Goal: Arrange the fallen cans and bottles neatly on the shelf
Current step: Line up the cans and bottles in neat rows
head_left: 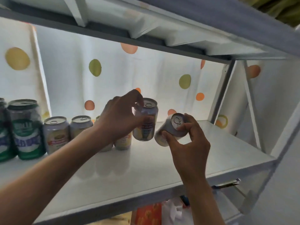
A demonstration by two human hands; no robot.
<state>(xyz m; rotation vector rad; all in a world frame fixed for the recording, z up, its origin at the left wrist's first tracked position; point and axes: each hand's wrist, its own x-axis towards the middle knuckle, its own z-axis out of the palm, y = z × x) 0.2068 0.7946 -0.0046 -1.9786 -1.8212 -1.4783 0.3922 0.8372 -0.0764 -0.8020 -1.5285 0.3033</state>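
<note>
Upright can point(146, 120), gripped by left hand point(121, 118), mid-shelf point(146, 169) near back edge. Tilted can point(170, 129), gripped by right hand point(189, 144), just beside. Standing cans point(56, 133) rowed along left back edge.

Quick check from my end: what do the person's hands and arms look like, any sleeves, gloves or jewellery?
Both forearms are bare up to the frame edge, with no sleeves showing. The left hand and right hand wear no gloves, and no rings, watch or bracelets are visible.
</note>
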